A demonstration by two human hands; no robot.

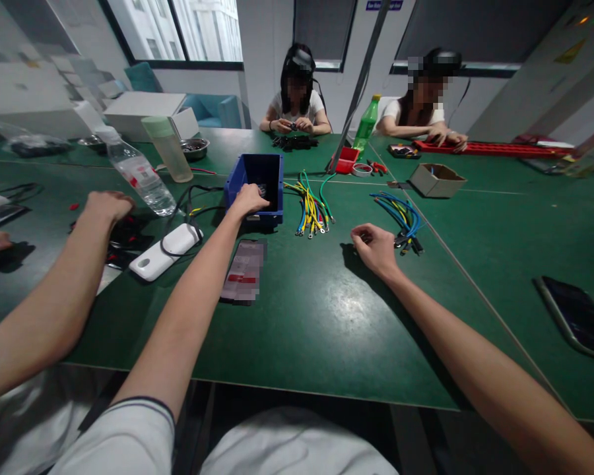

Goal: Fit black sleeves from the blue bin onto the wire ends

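My left hand (251,200) reaches over the near rim of a blue plastic bin (234,171). Its fingers dip inside, mostly hidden by the back of the hand. Small, unclear items (263,190) lie at the bottom of the bin. Just above the green table, my right hand (375,249) is closed, thumb and fingertips together; whatever they pinch is too small to make out. Beside it lies a bundle of blue and yellow-green cables (410,216) with dark ends. Between the bin and that bundle rest several yellow, green and blue cables (311,206) with ring terminals.
A phone (242,272) lies before the bin, another phone (577,316) at right. Left are a white device (165,252), a water bottle (141,173) and a neighbour's arm (54,297). A small cardboard box (436,181) and a green bottle (366,128) stand farther back. Two people sit opposite.
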